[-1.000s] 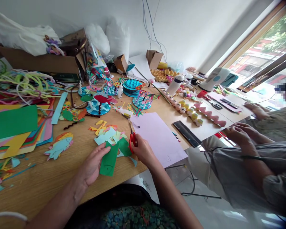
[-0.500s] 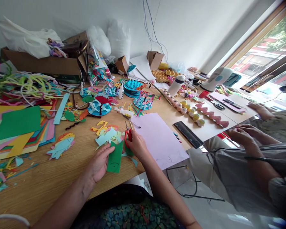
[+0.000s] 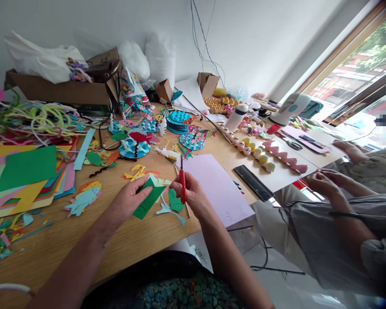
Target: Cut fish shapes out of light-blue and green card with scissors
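My left hand (image 3: 130, 198) pinches a piece of green paper (image 3: 144, 205) that has a small drawn mark near its lower end and a notched upper edge. My right hand (image 3: 193, 193) grips red-handled scissors (image 3: 182, 186), their blades pointing away from me and apart from the paper. Under and beside my hands lie paper scraps, among them a green offcut (image 3: 176, 201) and a light blue strip (image 3: 170, 210). A lilac sheet (image 3: 214, 184) rests just right of my right hand. A pencil, partly hidden, lies below the scissors.
Coloured paper sheets (image 3: 25, 167) are stacked at the left, with cut paper fish (image 3: 85, 198) nearby. Decorated blue plates (image 3: 133, 146), a glue bottle (image 3: 170, 153) and a black ruler (image 3: 253, 183) lie farther off. Another person's hands (image 3: 324, 184) are at the right edge.
My left hand has tilted the green paper and moved slightly left. My right hand has shifted right with the scissors, whose blades now point more upright, away from the paper.
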